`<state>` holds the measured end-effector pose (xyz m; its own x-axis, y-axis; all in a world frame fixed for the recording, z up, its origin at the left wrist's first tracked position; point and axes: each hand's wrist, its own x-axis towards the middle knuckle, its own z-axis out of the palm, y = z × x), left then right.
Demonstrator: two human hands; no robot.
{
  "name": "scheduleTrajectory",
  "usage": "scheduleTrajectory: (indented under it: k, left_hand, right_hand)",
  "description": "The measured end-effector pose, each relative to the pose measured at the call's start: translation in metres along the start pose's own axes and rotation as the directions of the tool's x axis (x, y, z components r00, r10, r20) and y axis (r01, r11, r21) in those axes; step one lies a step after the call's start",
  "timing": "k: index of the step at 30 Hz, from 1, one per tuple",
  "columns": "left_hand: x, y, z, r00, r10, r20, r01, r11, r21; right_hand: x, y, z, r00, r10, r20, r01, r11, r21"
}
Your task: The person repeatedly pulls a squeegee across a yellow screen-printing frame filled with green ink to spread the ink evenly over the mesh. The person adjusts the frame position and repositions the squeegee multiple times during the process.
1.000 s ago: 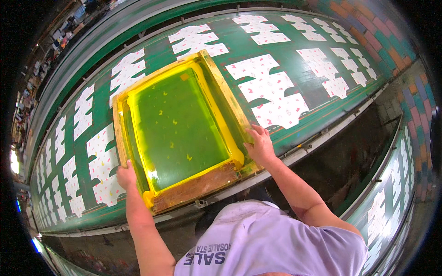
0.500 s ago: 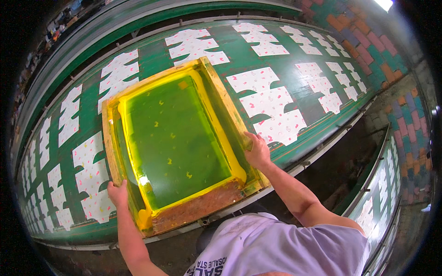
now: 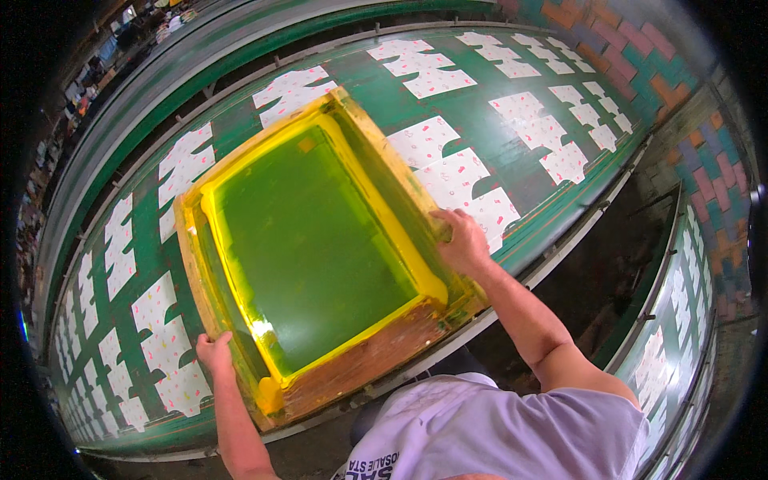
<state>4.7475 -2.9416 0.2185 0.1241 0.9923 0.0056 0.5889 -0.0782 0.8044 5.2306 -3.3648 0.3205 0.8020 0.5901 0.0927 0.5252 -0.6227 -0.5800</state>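
Both of my hands grip a wooden screen-printing frame (image 3: 360, 362) tilted across my view. Inside it, a green mesh (image 3: 308, 256) is edged with thick yellow ink (image 3: 432, 286). My left hand (image 3: 214, 352) is closed on the near left rail, thumb on top. My right hand (image 3: 466, 242) is closed round the right rail, its fingertips partly hidden by the wood. White printed fabric pieces (image 3: 164, 328) with small pink and yellow figures lie left of the frame. Another printed piece (image 3: 460, 180) lies partly covered along its right side. What is under the frame is mostly hidden.
The long green printing table (image 3: 384, 104) carries rows of similar fabric pieces. A metal rail (image 3: 552, 248) runs along its near edge. Another table with fabric pieces (image 3: 656, 360) stands at the right, beside a floor of coloured bricks (image 3: 712, 184). A further green table edge (image 3: 216, 64) runs behind.
The frame and both hands have shifted right along the table, and the frame looks larger. Its mesh no longer shows the small yellow figures. My view has turned slightly.
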Motion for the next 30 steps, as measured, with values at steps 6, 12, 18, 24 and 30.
scheduleTrajectory:
  k: [6,12,18,24,30]
  left_hand:
    - [-0.05,0.083,0.1,1.0,-0.005,0.019,0.007,0.993,-0.117]
    - [-0.13,0.159,0.199,0.996,0.06,-0.059,-0.057,0.997,0.06]
    - [-0.181,0.195,0.266,0.997,0.066,-0.048,-0.067,0.997,-0.029]
    - [-0.209,0.218,0.29,0.999,0.016,-0.048,-0.011,0.994,0.111]
    - [-0.22,0.233,0.303,0.991,0.083,-0.101,-0.059,0.974,0.22]
  right_hand:
    - [0.045,0.108,-0.047,0.992,0.101,-0.08,-0.099,0.994,0.038]
    - [0.084,0.222,-0.098,0.973,0.199,-0.12,-0.186,0.976,0.111]
    - [0.113,0.314,-0.133,0.965,0.235,-0.115,-0.206,0.953,0.222]
    - [0.123,0.358,-0.15,0.978,0.189,-0.091,-0.155,0.942,0.298]
    - [0.124,0.378,-0.164,0.976,0.216,-0.028,-0.196,0.928,0.316]
